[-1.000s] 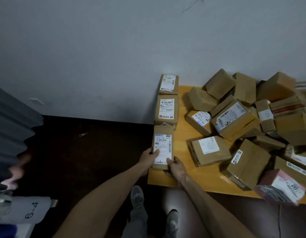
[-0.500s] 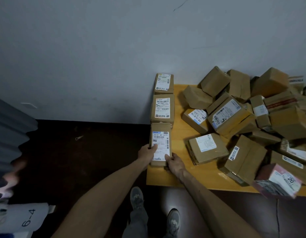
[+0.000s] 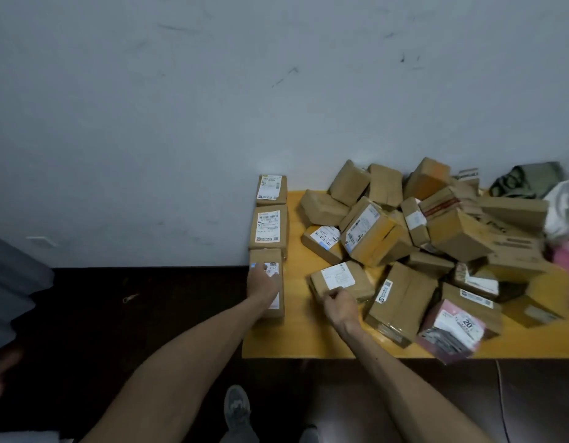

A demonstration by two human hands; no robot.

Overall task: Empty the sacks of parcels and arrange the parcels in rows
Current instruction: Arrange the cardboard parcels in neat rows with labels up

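Hands on two boxes at the left end of the table.

Three labelled boxes lie end to end in a row along the left edge of the yellow table (image 3: 296, 340), labels up: the far box (image 3: 271, 188) against the wall (image 3: 181, 123), the middle box (image 3: 269, 227) and the near box (image 3: 267, 255). Left hand (image 3: 264, 282) lies flat on the near box, fingers straight and released, covering part of its label. Right hand (image 3: 339, 305) is curled at the near edge of a loose box (image 3: 344, 278) just right of the row; whether it has hold of that box I cannot tell. Behind and to the right, a heap (image 3: 436, 225) of brown boxes is piled at all angles, with a pink parcel (image 3: 449, 330) at the front edge. Dark floor (image 3: 117, 314) and grey shoes (image 3: 237, 407) show below.
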